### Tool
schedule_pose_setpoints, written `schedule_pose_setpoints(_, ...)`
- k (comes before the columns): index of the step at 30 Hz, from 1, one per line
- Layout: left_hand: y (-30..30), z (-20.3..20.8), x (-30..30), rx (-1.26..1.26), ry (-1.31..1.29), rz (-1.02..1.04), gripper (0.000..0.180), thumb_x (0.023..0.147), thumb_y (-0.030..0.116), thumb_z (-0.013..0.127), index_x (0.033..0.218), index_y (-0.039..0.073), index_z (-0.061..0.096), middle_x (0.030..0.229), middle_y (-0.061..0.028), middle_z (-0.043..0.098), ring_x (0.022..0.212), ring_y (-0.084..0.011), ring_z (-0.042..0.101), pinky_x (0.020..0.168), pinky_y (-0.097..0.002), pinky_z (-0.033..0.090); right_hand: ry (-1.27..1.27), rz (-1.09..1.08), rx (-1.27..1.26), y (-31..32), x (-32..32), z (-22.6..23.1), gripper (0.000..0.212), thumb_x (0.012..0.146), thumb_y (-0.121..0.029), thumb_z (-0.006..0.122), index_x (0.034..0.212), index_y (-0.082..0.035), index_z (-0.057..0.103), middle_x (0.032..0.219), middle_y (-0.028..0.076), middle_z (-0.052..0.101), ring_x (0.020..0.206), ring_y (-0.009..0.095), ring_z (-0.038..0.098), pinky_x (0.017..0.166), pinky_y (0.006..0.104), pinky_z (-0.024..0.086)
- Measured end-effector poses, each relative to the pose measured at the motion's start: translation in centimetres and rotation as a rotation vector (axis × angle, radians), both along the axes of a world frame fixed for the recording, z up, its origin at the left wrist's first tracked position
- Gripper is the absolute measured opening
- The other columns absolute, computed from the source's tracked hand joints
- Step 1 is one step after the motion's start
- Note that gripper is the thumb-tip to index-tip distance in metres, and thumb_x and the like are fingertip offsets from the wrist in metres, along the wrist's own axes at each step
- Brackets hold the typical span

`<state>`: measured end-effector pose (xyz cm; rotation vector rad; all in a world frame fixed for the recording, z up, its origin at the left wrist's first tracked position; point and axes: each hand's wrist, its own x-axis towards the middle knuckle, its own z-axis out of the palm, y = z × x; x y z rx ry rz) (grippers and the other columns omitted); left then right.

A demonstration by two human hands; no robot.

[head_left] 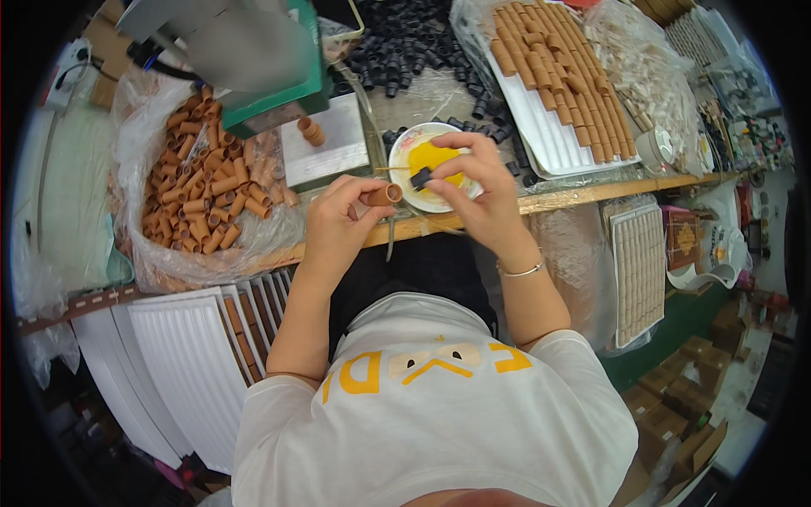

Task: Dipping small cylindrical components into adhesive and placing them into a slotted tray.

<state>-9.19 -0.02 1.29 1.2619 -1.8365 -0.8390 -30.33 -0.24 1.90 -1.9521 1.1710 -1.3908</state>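
Observation:
Between the fingers of my left hand is a short brown tube, its open end turned to the right. My right hand pinches a small black ribbed sleeve over the near side of a white bowl. The tube and the sleeve are a little apart. Yellow liquid fills part of the bowl, and a thin stick juts over its left rim. Left of the bowl, another brown piece stands on a flat metal plate.
A green machine rises behind the plate. To its left lies a plastic bag heaped with brown tubes. Loose black sleeves cover the back. A white tray of brown tubes is at right. The wooden table edge runs before me.

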Motion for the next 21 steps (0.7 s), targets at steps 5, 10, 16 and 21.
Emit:
schedule_pose_setpoints(5, -0.6, -1.0, -1.7, -0.039, 0.023, -0.028, 0.031, 0.070, 0.001, 0.079, 0.099, 0.002, 0.070, 0.084, -0.0063, 0.063, 0.069, -0.0143, 0.061, 0.057, -0.0248, 0.047, 0.271, -0.058, -0.122, 0.5, 0.4, -0.3, 0.017, 0.070, -0.010, 0.077, 0.082, -0.010, 0.065, 0.109, 0.009, 0.063, 0.105, 0.028, 0.056, 0.090, 0.0417, 0.040)
schedule_pose_setpoints(10, -0.4, -1.7, -2.3, 0.042, 0.148, -0.035, 0.035, 0.079, -0.003, 0.072, 0.113, 0.001, 0.068, 0.096, -0.0048, 0.061, 0.075, -0.0080, 0.057, 0.062, -0.0188, 0.046, -0.010, -0.534, -0.096, -0.3, -6.8, -0.4, 0.022, 0.072, -0.012, 0.078, 0.088, -0.005, 0.065, 0.096, 0.011, 0.064, 0.087, 0.032, 0.060, 0.078, 0.0410, 0.048)
schedule_pose_setpoints(16, -1.2, -2.4, -1.2, 0.440, 0.459, -0.076, 0.035, 0.087, -0.003, 0.066, 0.122, -0.002, 0.058, 0.102, -0.0040, 0.060, 0.085, -0.0077, 0.058, 0.069, -0.0182, 0.048, 0.564, -1.266, 0.338, -0.5, -21.8, -5.0, 0.029, 0.077, -0.031, 0.078, 0.092, -0.009, 0.065, 0.100, 0.010, 0.061, 0.101, 0.032, 0.056, 0.085, 0.0459, 0.044)
schedule_pose_setpoints(21, -1.6, -2.6, -0.1, 0.369, 0.506, -0.053, 0.028, 0.087, -0.004, 0.067, 0.113, 0.000, 0.057, 0.103, -0.0048, 0.063, 0.091, -0.0078, 0.060, 0.072, -0.0178, 0.048, 0.701, -1.241, 0.239, -0.5, -22.1, -6.6, 0.028, 0.078, -0.031, 0.077, 0.092, -0.009, 0.066, 0.094, 0.010, 0.064, 0.096, 0.030, 0.060, 0.079, 0.0479, 0.045)
